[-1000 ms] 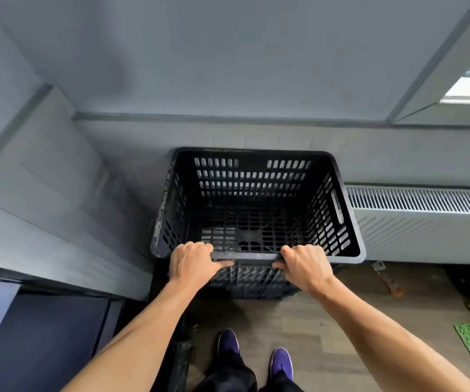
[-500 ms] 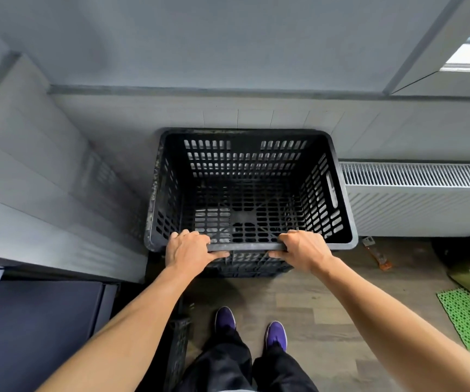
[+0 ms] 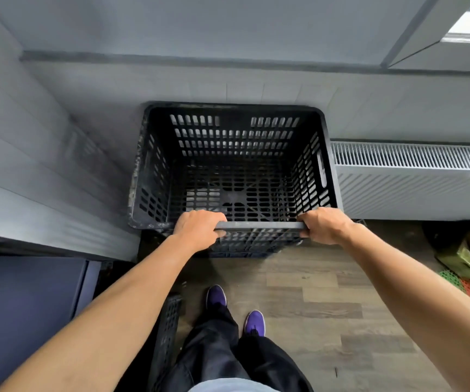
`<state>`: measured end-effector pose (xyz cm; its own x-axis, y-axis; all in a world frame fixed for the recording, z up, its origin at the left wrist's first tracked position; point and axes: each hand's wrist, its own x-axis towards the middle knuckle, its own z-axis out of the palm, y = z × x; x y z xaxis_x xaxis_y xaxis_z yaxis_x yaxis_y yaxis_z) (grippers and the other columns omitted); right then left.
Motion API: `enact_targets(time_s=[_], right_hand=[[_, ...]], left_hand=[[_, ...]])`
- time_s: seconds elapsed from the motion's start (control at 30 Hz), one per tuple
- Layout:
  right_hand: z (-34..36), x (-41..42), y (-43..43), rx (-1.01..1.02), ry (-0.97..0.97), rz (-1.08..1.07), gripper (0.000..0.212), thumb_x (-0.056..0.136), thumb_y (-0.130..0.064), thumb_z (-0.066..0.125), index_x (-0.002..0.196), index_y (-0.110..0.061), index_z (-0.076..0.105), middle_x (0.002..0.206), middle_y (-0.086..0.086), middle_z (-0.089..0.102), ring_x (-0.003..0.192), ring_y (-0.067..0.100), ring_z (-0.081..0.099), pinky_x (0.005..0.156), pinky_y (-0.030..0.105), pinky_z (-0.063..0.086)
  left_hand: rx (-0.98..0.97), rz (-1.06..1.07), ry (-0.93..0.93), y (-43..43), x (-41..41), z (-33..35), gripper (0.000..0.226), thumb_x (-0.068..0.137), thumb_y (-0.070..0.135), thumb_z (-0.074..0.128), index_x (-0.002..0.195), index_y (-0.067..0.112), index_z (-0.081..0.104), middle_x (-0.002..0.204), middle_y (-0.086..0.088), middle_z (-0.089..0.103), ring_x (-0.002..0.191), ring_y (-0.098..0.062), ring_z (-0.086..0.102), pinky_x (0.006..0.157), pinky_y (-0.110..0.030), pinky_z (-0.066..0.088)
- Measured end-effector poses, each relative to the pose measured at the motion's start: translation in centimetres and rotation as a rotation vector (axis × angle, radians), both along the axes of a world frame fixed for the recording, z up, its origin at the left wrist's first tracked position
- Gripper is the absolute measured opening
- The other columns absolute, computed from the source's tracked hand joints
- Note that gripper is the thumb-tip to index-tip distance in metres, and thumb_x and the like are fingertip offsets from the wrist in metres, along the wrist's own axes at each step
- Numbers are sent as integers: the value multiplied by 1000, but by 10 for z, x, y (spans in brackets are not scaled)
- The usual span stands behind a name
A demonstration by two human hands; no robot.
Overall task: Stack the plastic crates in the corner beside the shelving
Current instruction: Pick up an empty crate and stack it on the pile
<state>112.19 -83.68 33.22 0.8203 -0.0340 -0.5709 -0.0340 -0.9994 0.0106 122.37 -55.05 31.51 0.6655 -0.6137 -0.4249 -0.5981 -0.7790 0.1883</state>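
Left hand (image 3: 200,230), right hand (image 3: 324,226) on crate (image 3: 234,137) rim

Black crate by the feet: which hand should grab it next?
Probably the left hand: the floor crate stands under the left arm. The right hand grips the rim of the top crate, farther away.

The left forearm (image 3: 109,315) and right forearm (image 3: 415,284) are bare down to the left hand (image 3: 200,230) and right hand (image 3: 324,226). Loose black trousers (image 3: 228,355) — creased at the legs — end above 2 purple shoes (image 3: 216,297). At the near edge shows a pale grey-blue shirt hem (image 3: 228,386).
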Motion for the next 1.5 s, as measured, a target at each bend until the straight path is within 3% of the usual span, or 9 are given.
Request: enact_targets(time_s=[0.07,0.2,0.33,0.53,0.67,0.8,0.93,1.17,1.5], right_hand=[[0,-6,-7,-13,-28,42,24,89,-34,59,106,-18,62,101,9,70,96,31,65,78,39,51],[-3,-7,-7,9,-87,65,20,86,-18,57,105,-14,63,95,11,70,88,33,66,72,38,51],[-8,-2,-10,31,-115,89,21,85,-14,58,104,-17,66,93,10,71,85,31,66,69,35,48],[-14,-12,-8,57,-230,116,24,89,-20,57,111,-25,63,87,3,71,77,27,66,65,35,50],[-9,-10,-6,88,-182,103,22,92,-36,59,110,-25,63,91,2,72,84,27,67,72,37,52],[-5,-8,-5,116,-136,104,23,89,-37,61,111,-28,62,94,0,71,85,25,66,72,36,51],[-4,3,12,184,-71,110,29,85,-45,65,110,-30,62,94,-3,70,86,23,66,70,34,51],[-7,3,27,102,-251,175,22,94,-35,51,100,-18,64,89,5,72,81,29,67,70,37,52],[-8,-3,30,78,-346,194,22,96,-33,50,108,-19,61,83,4,72,73,29,68,64,38,55]], left_hand=[[-4,-6,31,-10,-2,-2,35,93,55,54,125,41,58,109,6,70,99,-22,64,79,-35,46],[-5,-15,-91,-19,-9,-4,15,97,29,54,104,35,66,76,7,61,65,-18,51,58,-30,35],[-26,-18,-165,-17,-8,-4,16,96,26,54,100,37,64,76,6,61,69,-21,56,62,-31,40],[-31,-54,-251,-11,-13,-12,13,98,33,54,106,39,62,69,11,51,62,-18,47,59,-30,33],[-23,-44,-173,-6,-9,-8,12,98,42,53,105,38,62,72,11,57,66,-18,53,62,-31,41],[29,-56,-116,10,1,-3,14,97,47,53,103,36,61,76,9,63,70,-19,57,65,-33,46],[8,-64,-176,15,1,-4,16,97,47,53,102,35,62,68,9,57,64,-20,54,59,-31,40],[-38,-62,-294,18,-6,-11,29,96,50,52,101,23,62,77,2,70,73,-25,67,58,-30,38],[-52,-20,-362,18,-15,-14,32,95,50,54,95,19,62,74,0,70,69,-28,67,56,-31,37]])
